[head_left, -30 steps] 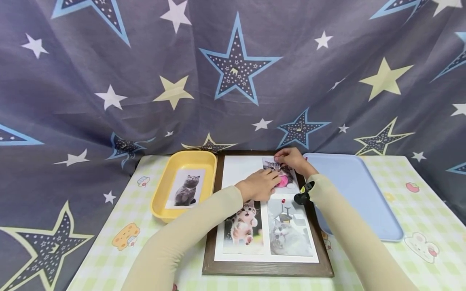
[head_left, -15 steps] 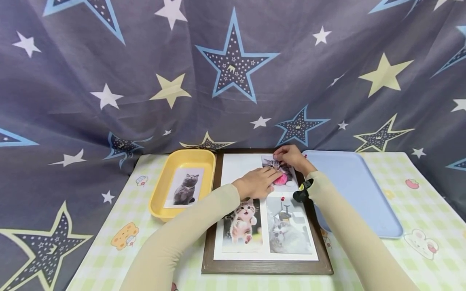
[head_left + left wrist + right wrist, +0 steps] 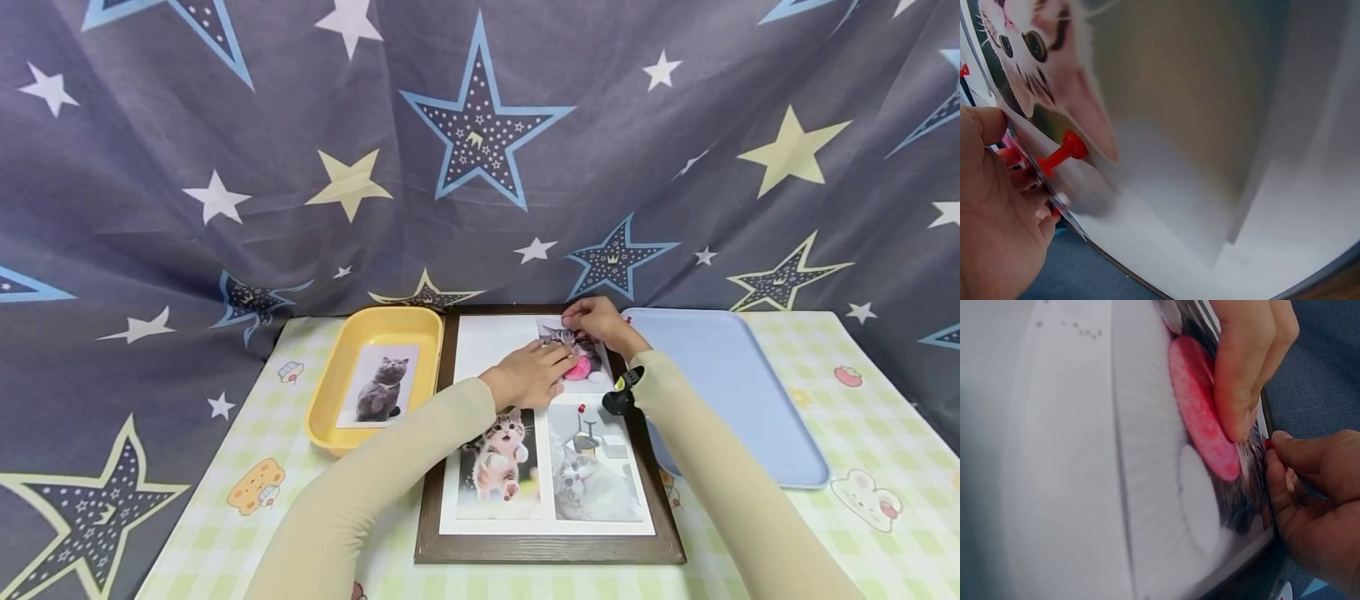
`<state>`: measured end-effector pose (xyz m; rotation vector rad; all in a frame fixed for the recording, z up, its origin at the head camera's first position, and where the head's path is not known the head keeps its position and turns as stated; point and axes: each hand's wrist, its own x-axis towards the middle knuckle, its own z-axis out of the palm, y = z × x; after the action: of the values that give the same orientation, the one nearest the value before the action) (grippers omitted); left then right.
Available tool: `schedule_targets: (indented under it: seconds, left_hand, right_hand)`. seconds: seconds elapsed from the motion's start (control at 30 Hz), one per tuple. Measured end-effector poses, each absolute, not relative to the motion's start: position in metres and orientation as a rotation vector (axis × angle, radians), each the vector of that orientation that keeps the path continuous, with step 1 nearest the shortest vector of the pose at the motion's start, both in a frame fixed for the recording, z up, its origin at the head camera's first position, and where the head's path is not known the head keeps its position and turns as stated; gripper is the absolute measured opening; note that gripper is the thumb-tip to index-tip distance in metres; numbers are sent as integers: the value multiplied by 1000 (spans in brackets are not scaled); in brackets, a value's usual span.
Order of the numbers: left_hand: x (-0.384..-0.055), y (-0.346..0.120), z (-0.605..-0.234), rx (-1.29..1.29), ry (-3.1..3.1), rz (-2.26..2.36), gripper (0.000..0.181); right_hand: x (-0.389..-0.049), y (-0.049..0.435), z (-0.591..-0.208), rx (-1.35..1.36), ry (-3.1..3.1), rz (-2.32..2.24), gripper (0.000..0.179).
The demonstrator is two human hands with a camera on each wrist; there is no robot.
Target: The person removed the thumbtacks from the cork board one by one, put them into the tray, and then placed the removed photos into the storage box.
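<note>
My left hand [image 3: 525, 377] lies over the framed white board [image 3: 491, 337], its extended fingers pressing on a photo of a tabby kitten with a pink yarn ball [image 3: 588, 379]. At that photo's top edge, my right hand [image 3: 602, 323] pinches a red push pin [image 3: 1269, 444] between thumb and finger. Below the hands are a photo of an upright kitten [image 3: 498, 475] and a photo of a pale cat [image 3: 600, 492]. Another red push pin [image 3: 1063, 153] stands in the upright kitten's photo, seen close in the left wrist view. My left forearm covers part of the frame's left side.
Left of the frame, a yellow tray [image 3: 322, 408] holds a grey cat photo [image 3: 378, 387]. A flat blue tray [image 3: 735, 400] lies to the right, partly behind my right forearm. The starred curtain [image 3: 480, 250] hangs right behind the table [image 3: 225, 550].
Both hands keep their places at the yarn-ball photo, the right one still on the pin. The head view has shifted slightly, so everything appears a little higher.
</note>
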<state>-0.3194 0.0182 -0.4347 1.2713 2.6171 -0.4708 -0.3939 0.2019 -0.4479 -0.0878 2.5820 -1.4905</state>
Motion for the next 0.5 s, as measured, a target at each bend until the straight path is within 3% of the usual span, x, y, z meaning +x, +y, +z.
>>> schedule_targets:
  seconds: [0.5]
  left_hand:
    - [-321,18,-436,1227,2589,-399,60]
  right_hand:
    - [-395,203,-448,-54,2587,-1460,23]
